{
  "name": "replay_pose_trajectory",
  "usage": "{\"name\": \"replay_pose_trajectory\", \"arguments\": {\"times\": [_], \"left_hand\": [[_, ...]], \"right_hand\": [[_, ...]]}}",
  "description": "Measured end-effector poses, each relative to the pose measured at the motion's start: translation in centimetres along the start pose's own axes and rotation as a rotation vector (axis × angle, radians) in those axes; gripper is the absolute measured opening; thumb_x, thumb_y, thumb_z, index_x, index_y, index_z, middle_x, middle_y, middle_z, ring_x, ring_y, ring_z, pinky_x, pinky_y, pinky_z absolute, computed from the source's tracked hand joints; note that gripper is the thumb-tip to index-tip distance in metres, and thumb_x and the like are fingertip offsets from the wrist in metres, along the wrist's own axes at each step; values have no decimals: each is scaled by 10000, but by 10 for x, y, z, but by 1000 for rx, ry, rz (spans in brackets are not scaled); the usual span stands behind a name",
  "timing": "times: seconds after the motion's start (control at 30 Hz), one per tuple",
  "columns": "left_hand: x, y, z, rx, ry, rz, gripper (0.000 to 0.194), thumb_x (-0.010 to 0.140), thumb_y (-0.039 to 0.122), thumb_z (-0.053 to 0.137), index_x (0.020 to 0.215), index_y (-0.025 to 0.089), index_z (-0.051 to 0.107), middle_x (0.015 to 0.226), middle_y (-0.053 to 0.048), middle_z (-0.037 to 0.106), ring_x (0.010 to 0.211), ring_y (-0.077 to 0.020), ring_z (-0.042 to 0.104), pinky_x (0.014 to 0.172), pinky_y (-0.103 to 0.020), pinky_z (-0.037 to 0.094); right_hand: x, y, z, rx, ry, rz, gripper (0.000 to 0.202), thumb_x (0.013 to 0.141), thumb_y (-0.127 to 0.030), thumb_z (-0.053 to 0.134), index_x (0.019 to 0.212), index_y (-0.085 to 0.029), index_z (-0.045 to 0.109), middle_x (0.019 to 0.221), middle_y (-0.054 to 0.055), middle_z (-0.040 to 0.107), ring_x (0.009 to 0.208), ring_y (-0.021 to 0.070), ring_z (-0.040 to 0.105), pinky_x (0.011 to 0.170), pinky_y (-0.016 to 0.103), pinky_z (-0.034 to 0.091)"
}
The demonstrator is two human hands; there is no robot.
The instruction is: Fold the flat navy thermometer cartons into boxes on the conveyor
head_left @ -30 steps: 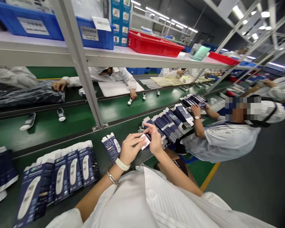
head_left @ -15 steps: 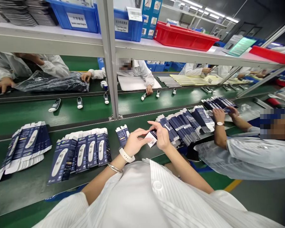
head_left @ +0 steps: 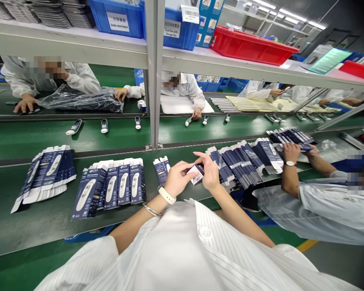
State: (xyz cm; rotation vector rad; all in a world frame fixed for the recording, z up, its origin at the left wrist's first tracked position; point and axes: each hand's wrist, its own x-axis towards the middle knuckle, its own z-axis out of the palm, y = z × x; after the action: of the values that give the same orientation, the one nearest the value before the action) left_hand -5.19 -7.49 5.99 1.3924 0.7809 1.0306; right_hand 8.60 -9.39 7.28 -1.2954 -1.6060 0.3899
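Plainly, the left part of the dark workbench point(head_left: 42, 228) is taken up by a fanned stack of thermometer cartons point(head_left: 53, 165). Beside it, a row of blue-and-white cartons point(head_left: 111, 188) is laid closely together, with thermometers pictured on the fronts. Behind them, the green conveyor belt point(head_left: 121, 139) is dotted with separate handheld thermometers point(head_left: 104, 125). Further right, a lone carton point(head_left: 161, 171) is partly covered by the left hand point(head_left: 177, 178), on whose wrist a white watch band point(head_left: 166, 195) and a silver bracelet point(head_left: 152, 210) are worn. A small dark-blue box point(head_left: 197, 174) is held between both hands in front of the body — its white end, with dark print, is turned toward the left hand. The box is gripped by the half-curled left hand, while its far side is clasped by the right hand point(head_left: 211, 173), one finger extended over the top; some fingertips are hidden. Just beyond, bundles of flattened cartons point(head_left: 241, 163) are lined up, and at the far right more cartons are handled by a co-worker point(head_left: 330, 202).
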Motion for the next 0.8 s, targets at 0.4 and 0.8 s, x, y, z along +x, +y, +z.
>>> {"name": "replay_pose_trajectory", "arguments": {"times": [0.4,0.8], "left_hand": [[1,7,-11,46,-54,46,233,790,297,585,955,148,655,891,-66,581,834,-164,557,685,-268,470],[-58,24,-66,705,290,37,402,716,253,628,1106,227,535,1036,-50,568,984,-210,546,889,-358,440]], "right_hand": [[7,1,7,125,-2,46,474,932,-430,191,1162,-175,518,727,27,580,681,152,573,629,292,436],[18,9,70,195,-31,188,409,898,-437,328,1228,-213,418,965,55,604,901,178,580,842,349,436]]}}
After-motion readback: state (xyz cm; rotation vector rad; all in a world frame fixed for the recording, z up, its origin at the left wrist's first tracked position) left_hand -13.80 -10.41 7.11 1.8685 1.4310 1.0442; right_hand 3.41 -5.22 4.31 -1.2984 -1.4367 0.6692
